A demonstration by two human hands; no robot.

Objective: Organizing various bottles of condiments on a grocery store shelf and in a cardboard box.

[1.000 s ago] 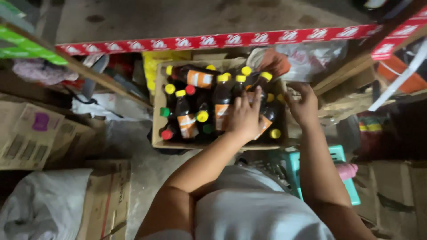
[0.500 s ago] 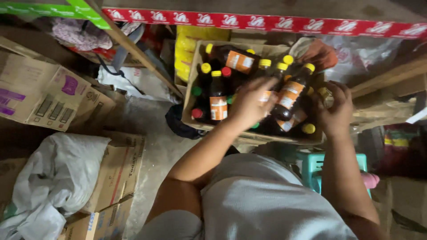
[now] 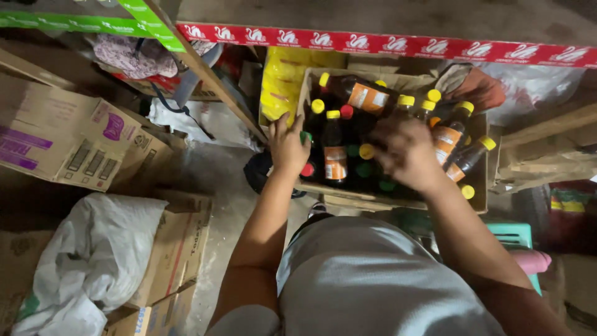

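While a crumpled white cloth sack [image 3: 93,249] slumps over flattened brown cardboard [image 3: 177,249] at the far left, a printed corrugated carton [image 3: 59,140] with purple markings sits above it, its faces matte and creased. A slanted wooden shelf rail with a glossy green strip [image 3: 149,18] runs down toward the middle, and a red patterned strip [image 3: 385,45] edges the shelf across the top.

Moving right, the left hand [image 3: 287,144] rests with fingers spread on the near-left wall of an open brown cardboard box [image 3: 479,186], thumb side toward the bottles; it grips nothing, lying loosely open against the cardboard edge beside a red-capped bottle [image 3: 307,169]. A stack of shiny yellow plastic packets [image 3: 283,87] stands just behind it.

Inside the box stand dark glass-like sauce bottles with orange labels [image 3: 336,158], cylindrical and smooth, topped by yellow, red and green screw caps (most upright, caps pointing at the camera). One bottle [image 3: 357,93] lies on top of the others at the back, its long axis running left to right, yellow cap toward the left. Two more [image 3: 449,140] at the right lean diagonally, caps up and to the right.

The right hand [image 3: 407,152] hovers over the middle of the box, blurred, fingers curled downward among the caps; whether it holds a bottle cannot be told. An orange-brown cloth bundle [image 3: 479,87] lies behind the box's right corner, and a teal plastic stool [image 3: 513,236] shows below it.
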